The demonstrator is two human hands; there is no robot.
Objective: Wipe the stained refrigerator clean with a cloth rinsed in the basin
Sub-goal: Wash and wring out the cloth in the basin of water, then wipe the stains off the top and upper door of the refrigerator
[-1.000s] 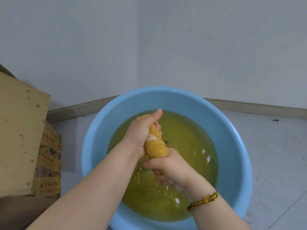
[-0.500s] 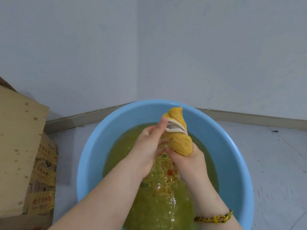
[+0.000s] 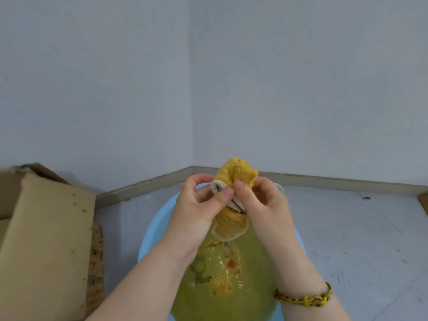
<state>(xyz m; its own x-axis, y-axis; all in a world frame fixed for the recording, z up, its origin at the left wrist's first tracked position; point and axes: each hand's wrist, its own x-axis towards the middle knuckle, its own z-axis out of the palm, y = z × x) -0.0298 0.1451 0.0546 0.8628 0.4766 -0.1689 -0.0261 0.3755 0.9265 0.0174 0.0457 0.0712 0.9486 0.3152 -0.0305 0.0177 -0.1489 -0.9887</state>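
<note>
Compared with one second earlier, the cloth (image 3: 236, 176) is no longer twisted into a tight roll just above the water (image 3: 231, 295). It now sits higher, above the far part of the basin (image 3: 150, 232), with its top edge overlapping the baseboard (image 3: 324, 180) at the room corner. The roll has loosened since half a second ago, and a pale inner layer shows between the two thumbs. The left hand (image 3: 199, 205) pinches the cloth from the left with thumb and curled fingers, and the right hand (image 3: 266, 205) pinches it from the right in the same manner. Both hands hold the cloth and the thumbs nearly touch. The lower end of the cloth hangs between the palms, clear of the water surface. The water is yellow-green and rippled, with small specks floating directly below the hands. Count of items: two hands, one cloth, one blue basin, one braided bracelet (image 3: 303, 297) on the right wrist, and one cardboard box (image 3: 46, 239) on the floor (image 3: 359, 228) to the left of the basin. Whether the printed cardboard at the box's lower right edge belongs to a separate box cannot be determined.
</note>
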